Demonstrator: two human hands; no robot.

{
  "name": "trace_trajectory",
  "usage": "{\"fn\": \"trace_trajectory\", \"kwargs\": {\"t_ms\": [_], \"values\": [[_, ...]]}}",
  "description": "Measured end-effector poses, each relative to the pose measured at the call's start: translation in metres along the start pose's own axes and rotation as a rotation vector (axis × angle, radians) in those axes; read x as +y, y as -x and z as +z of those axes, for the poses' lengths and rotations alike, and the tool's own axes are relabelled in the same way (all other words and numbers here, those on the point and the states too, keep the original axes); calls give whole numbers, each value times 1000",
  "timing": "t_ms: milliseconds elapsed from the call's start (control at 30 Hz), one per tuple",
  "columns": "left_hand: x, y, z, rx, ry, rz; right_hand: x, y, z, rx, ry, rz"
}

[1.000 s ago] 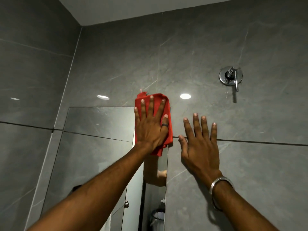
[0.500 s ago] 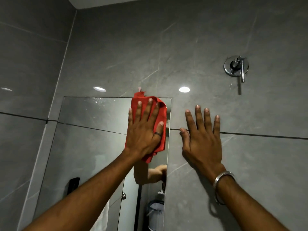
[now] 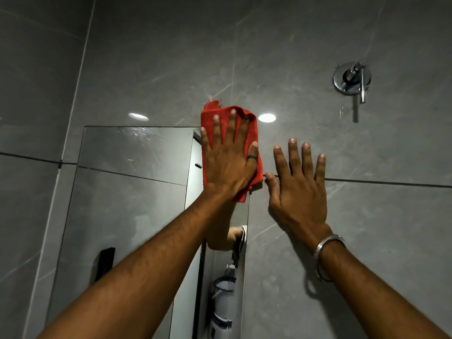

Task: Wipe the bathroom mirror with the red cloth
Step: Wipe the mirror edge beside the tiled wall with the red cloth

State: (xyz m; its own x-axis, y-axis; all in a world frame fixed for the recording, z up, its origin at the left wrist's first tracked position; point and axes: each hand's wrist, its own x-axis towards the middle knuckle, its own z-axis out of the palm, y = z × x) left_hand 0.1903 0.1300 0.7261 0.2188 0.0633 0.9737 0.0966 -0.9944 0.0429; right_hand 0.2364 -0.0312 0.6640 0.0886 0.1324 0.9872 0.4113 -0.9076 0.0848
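The frameless bathroom mirror is set into the grey tiled wall at the left. My left hand lies flat with spread fingers on the folded red cloth, pressing it against the mirror's top right corner. The cloth sticks out above the mirror's top edge and past its right edge onto the tile. My right hand rests flat and open on the wall tile just right of the mirror, holding nothing. It wears a metal bangle at the wrist.
A chrome shower valve with a lever sticks out of the wall at the upper right. The mirror reflects a door, a black switch plate and a white-and-grey container. A side wall closes the left.
My left hand has pushed the red cloth up and to the right, from inside the mirror's top right area onto its top corner. My right hand stays planted on the tile.
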Motion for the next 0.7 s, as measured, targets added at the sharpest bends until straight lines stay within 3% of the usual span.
{"fn": "trace_trajectory", "kwargs": {"t_ms": [400, 700], "values": [[-1, 48, 12, 41, 46, 63, -6, 28, 5, 42, -20, -44], [-3, 126, 28, 48, 65, 72, -18, 102, 12, 4, -44, -75]]}}
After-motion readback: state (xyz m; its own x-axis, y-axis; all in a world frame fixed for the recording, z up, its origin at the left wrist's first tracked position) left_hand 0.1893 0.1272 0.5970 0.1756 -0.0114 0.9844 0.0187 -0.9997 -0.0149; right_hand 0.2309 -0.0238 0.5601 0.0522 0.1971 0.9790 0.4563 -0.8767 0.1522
